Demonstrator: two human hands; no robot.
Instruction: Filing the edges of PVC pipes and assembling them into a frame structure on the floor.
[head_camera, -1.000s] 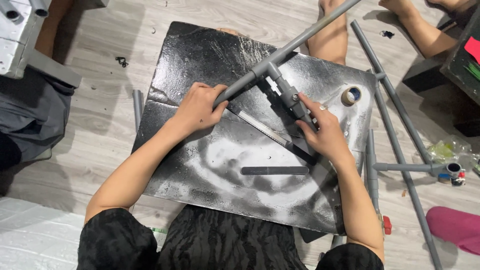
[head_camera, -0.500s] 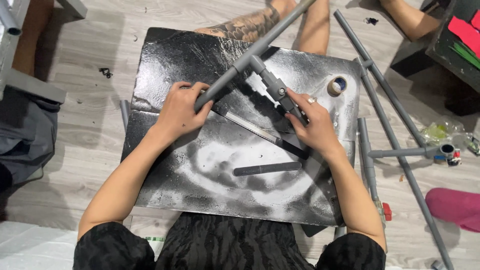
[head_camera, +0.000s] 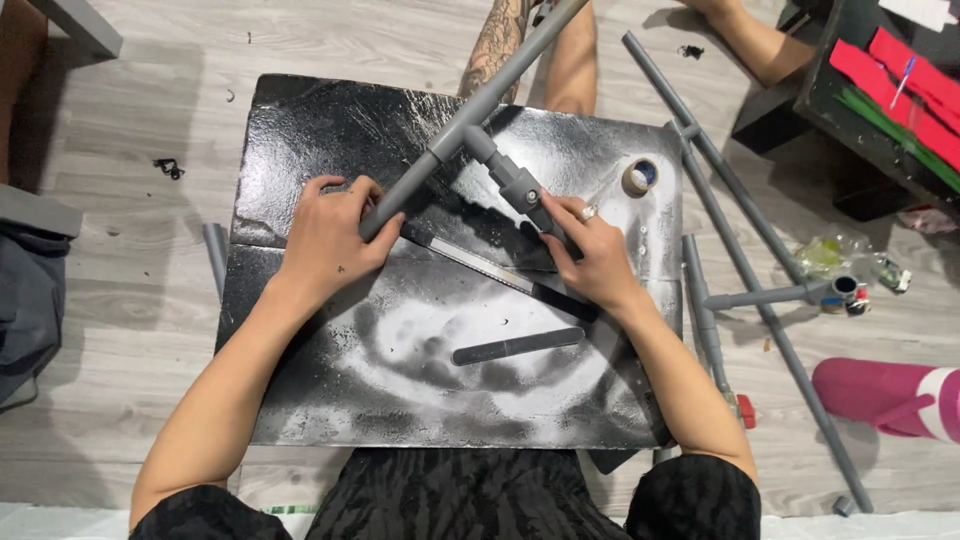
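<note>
Over black board (head_camera: 300, 140), hands (head_camera: 335, 235) seemingly gripping pipe (head_camera: 480, 105)

Left hand (head_camera: 330, 235) gripping long grey pipe (head_camera: 480, 100), right hand (head_camera: 595, 255) holding its tee branch (head_camera: 515, 185), black board (head_camera: 300, 140) beneath

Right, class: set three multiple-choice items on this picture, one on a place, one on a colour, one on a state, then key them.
1. Where does the tape roll lie?
A. on the black board
B. on the floor
C. in a hand

2. What colour is the pipe assembly?
A. white
B. grey
C. red

3. How is the assembly held?
A. untouched
B. by one hand
C. by both hands

Answers: 1 A, the roll sits near the board's far right corner. 2 B, every pipe is grey. 3 C, the left hand grips the long pipe and the right hand grips the branch.
</note>
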